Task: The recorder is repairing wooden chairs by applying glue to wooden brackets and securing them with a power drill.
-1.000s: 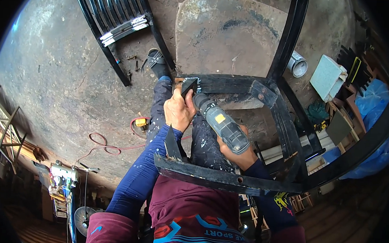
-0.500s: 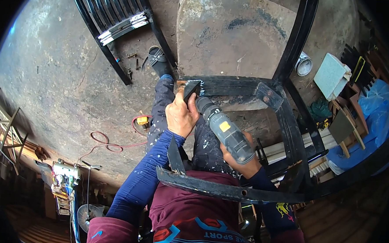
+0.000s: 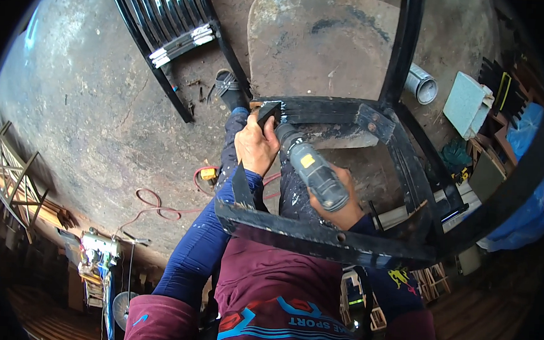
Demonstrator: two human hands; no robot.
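Observation:
My left hand (image 3: pixel 255 146) is closed on a small black wooden block (image 3: pixel 268 111), pressing it into a corner of a black chair frame (image 3: pixel 324 113). White glue-like smears show along the block's edge. In my right hand (image 3: pixel 344 204) is a dark grey power drill (image 3: pixel 318 175) with a yellow patch on its body. Its chuck end points up and left at the block; the bit's tip is hidden beside my fingers. The frame lies across my lap, and another corner block (image 3: pixel 376 122) with two screw holes sits in its far right corner.
A slatted black chair back (image 3: pixel 175 17) with white-smeared rail lies on the floor at far left, near my sandalled foot (image 3: pixel 230 89). A red hose (image 3: pixel 159 208) with a yellow fitting curls at left. A worn board (image 3: pixel 321 43), metal can (image 3: pixel 421 85) and pale box (image 3: pixel 466 103) lie beyond.
The near rail of the chair frame has risen a little in view, and the frame has tilted slightly. Drill and block keep nearly the same place against each other; my hands hold the same things.

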